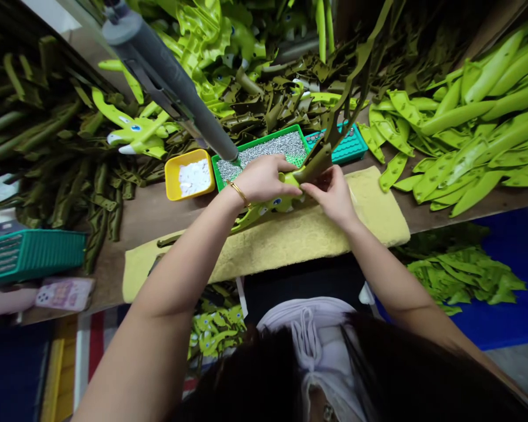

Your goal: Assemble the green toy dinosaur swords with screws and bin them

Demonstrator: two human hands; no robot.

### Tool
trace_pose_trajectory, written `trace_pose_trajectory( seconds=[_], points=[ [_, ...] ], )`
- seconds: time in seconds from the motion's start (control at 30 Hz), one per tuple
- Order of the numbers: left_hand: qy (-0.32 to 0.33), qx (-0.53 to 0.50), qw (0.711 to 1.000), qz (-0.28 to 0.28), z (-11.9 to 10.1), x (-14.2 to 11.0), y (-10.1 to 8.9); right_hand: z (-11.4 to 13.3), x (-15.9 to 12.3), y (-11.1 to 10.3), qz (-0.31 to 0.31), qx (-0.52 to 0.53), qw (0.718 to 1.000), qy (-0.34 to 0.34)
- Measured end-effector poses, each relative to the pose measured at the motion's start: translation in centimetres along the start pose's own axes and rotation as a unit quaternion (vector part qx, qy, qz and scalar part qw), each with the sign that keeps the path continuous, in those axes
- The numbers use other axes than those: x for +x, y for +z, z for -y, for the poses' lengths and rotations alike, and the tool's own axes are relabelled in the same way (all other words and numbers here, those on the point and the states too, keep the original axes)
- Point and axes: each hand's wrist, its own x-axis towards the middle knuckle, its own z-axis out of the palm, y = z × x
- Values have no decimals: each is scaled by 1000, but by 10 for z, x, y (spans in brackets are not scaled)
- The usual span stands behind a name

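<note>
My left hand [264, 176] is closed over a bright green plastic toy piece [275, 205] with a blue eye, pressing it onto a yellow towel [290, 240]. My right hand [332, 190] pinches the end of a long olive-green plastic strip [334, 126] that rises away from the toy piece. Both hands meet over the towel's far edge. A gold bracelet circles my left wrist.
Behind the hands stand a green tray of small silver screws [268, 149], a yellow tub of white bits [189, 174] and a teal tray [347, 146]. A grey hanging tool [171, 82] slants down. Green leaf-shaped parts [466, 140] pile right, olive strips [48, 146] left, a teal basket [30, 252] lower left.
</note>
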Motion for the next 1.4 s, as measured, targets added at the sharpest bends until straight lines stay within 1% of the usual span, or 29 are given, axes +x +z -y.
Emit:
trace_pose_trajectory(
  seconds=[0.03, 0.1, 0.17, 0.2, 0.27, 0.3, 0.37, 0.5, 0.57, 0.6, 0.63, 0.67, 0.73, 0.77, 0.8, 0.83, 0.87, 0.9, 0.93, 0.97, 1.03, 1.1, 1.13, 1.17, 1.2, 1.23, 1.3, 1.33, 1.4],
  points=[
    [13, 6, 1000, 4, -3, -3, 0, 2, -1, -1, 16, 14, 1000, 14],
    [40, 11, 999, 5, -12, -13, 1, 9, -4, -6, 86, 45, 995, 25],
    [44, 0, 999, -11, -22, -25, 2, 19, -10, -10, 153, 64, 986, -3],
    [39, -8, 999, -25, -27, -31, 2, 23, -13, -10, 164, 64, 984, -28],
    [31, -12, 999, -39, -36, -42, 0, 32, -20, -7, 158, 50, 983, -79],
    [33, -6, 999, -35, -38, -46, -1, 35, -23, -3, 148, 42, 983, -98],
    [45, 9, 999, -16, -41, -51, -4, 38, -29, 6, 125, 30, 986, -109],
    [63, -3, 998, -2, -41, -53, -9, 36, -38, 27, 93, 42, 993, -64],
    [77, -1, 997, 16, -43, -48, -11, 33, -39, 31, 75, 74, 994, -42],
    [82, 7, 996, 22, -45, -43, -12, 32, -39, 29, 71, 89, 993, -32],
    [83, 17, 996, 24, -48, -38, -12, 31, -38, 24, 83, 92, 992, -22],
    [78, 27, 996, 26, -51, -33, -11, 31, -36, 15, 122, 76, 990, -10],
    [48, 40, 997, 35, -55, -21, -9, 33, -28, -16, 240, -17, 971, 8],
    [28, 41, 998, 44, -56, -15, -6, 35, -22, -36, 258, -85, 962, 10],
    [10, 39, 998, 53, -55, -9, -3, 36, -13, -57, 243, -162, 956, 9],
    [-3, 34, 998, 58, -53, -2, 0, 37, -3, -78, 134, -228, 964, 1],
    [-10, 24, 998, 57, -50, 4, 4, 37, 7, -97, -12, -287, 958, -9],
    [-13, 10, 998, 56, -46, 10, 7, 35, 19, -112, -122, -330, 936, -10],
    [-15, -8, 998, 58, -42, 16, 10, 33, 29, -124, -186, -356, 916, -1],
    [-15, -31, 997, 65, -39, 21, 12, 31, 38, -131, -224, -382, 897, 15],
    [-25, -81, 994, 75, -34, 29, 15, 28, 48, -136, -233, -415, 878, 54],
    [-44, -114, 990, 72, -33, 32, 16, 29, 46, -135, -236, -436, 865, 69],
    [-52, -119, 989, 68, -34, 32, 16, 30, 42, -134, -237, -432, 868, 57],
    [-60, -117, 989, 61, -36, 31, 16, 31, 35, -133, -237, -412, 879, 37],
    [-65, -111, 990, 52, -39, 29, 17, 32, 28, -131, -234, -374, 897, 18],
    [-67, -105, 992, 38, -42, 26, 19, 31, 20, -128, -225, -314, 922, 5],
    [-68, -94, 993, 9, -49, 20, 24, 26, 8, -116, -187, -149, 971, 19],
    [-68, -91, 994, -4, -53, 17, 28, 22, 4, -106, -164, -64, 984, 41],
    [-72, -96, 993, -18, -59, 10, 36, 14, 2, -84, -126, 68, 987, 78]
  ],
)
